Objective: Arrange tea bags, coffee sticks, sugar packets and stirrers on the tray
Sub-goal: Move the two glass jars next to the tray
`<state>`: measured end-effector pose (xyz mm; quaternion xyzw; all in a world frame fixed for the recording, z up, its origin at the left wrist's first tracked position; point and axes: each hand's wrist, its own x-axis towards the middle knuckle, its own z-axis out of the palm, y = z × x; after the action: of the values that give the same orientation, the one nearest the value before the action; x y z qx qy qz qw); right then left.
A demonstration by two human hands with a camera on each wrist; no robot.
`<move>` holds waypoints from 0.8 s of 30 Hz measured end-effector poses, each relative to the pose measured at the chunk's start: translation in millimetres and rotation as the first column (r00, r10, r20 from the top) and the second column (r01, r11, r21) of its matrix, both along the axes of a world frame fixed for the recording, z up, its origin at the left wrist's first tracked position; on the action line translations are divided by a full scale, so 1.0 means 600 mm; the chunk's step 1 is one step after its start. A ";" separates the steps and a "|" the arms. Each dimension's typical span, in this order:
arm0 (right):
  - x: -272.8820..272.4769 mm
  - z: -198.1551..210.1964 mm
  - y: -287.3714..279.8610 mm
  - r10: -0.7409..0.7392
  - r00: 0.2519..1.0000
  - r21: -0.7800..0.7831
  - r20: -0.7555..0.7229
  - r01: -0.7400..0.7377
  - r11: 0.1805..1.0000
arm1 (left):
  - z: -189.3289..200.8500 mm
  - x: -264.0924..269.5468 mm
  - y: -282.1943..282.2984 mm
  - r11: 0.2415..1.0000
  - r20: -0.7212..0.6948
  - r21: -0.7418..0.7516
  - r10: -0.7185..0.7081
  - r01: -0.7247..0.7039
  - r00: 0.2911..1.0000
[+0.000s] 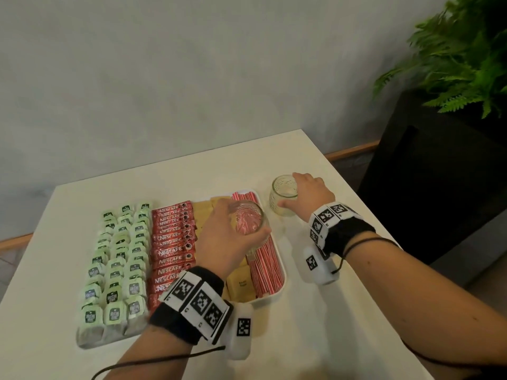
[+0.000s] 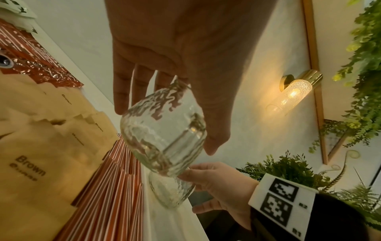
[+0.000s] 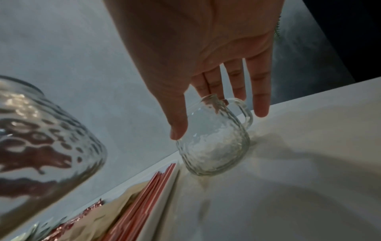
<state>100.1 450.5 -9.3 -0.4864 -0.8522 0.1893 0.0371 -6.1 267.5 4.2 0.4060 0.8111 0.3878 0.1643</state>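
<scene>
A white tray (image 1: pixel 284 272) holds rows of green tea bags (image 1: pixel 118 259), red coffee sticks (image 1: pixel 171 237), brown sugar packets (image 1: pixel 241 283) and red-striped stirrers (image 1: pixel 266 270). My left hand (image 1: pixel 241 220) grips an empty textured glass mug (image 2: pixel 163 130), tilted in the air above the sugar and stirrers. Just right of the tray a second empty glass mug (image 1: pixel 282 198) stands upright on the table. My right hand (image 1: pixel 292 192) holds it from the right: the thumb (image 3: pixel 178 130) lies on its near side, and the fingers reach past the rim by the handle (image 3: pixel 245 112).
The white table (image 1: pixel 315 325) ends close behind and to the right of the standing mug. A black planter (image 1: pixel 428 174) with a fern (image 1: pixel 461 56) stands off the table's right side. A grey wall runs along the back, with a lit lamp (image 2: pixel 294 94) on it.
</scene>
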 end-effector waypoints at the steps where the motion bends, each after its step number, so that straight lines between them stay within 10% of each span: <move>1: 0.000 -0.001 0.000 0.001 1.000 0.001 0.001 -0.001 1.000 | -0.001 0.000 0.000 1.000 0.003 -0.002 -0.003 0.003 1.000; 13: 0.063 0.012 -0.025 0.017 0.948 -0.063 -0.317 -0.039 0.997 | 0.011 0.036 0.033 0.997 0.298 0.073 0.015 -0.039 0.955; 24: 0.133 0.029 -0.110 -0.150 0.834 -0.490 -0.530 -0.157 0.858 | 0.008 0.101 0.059 0.994 0.476 0.082 0.024 -0.072 0.879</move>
<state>180.1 384.7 8.2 -0.4012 -0.7236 0.5415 0.1492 54.2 303.1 8.8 0.2860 0.7361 0.5184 0.3280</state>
